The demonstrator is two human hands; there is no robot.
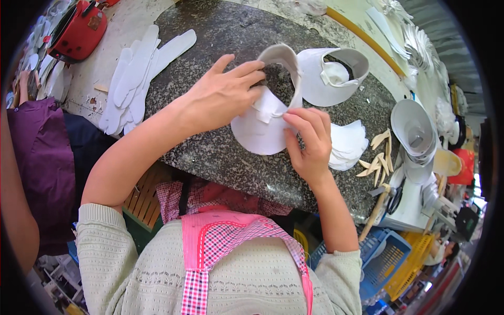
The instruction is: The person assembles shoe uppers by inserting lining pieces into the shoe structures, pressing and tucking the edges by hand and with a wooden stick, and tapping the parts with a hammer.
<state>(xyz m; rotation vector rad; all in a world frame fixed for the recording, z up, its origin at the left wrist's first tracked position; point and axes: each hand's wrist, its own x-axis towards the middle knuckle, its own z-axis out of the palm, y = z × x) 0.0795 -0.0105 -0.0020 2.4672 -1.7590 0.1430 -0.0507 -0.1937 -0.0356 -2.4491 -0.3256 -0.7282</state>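
white shell [258,137], pinched by right fingers [303,126], left fingers [247,69] touching, grip unclear, neighbours another shell [316,88] holding wadding [336,72].

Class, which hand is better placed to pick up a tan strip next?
Probably the right hand: it is nearer the tan strips, while the left hand is at the visor's left side.

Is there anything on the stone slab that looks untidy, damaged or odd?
Slightly untidy: the pale slivers on the right of the stone slab lie scattered and point different ways, beside overlapping white pieces. The visor-shaped piece in the right hand shows no clear damage; no spill stands out.
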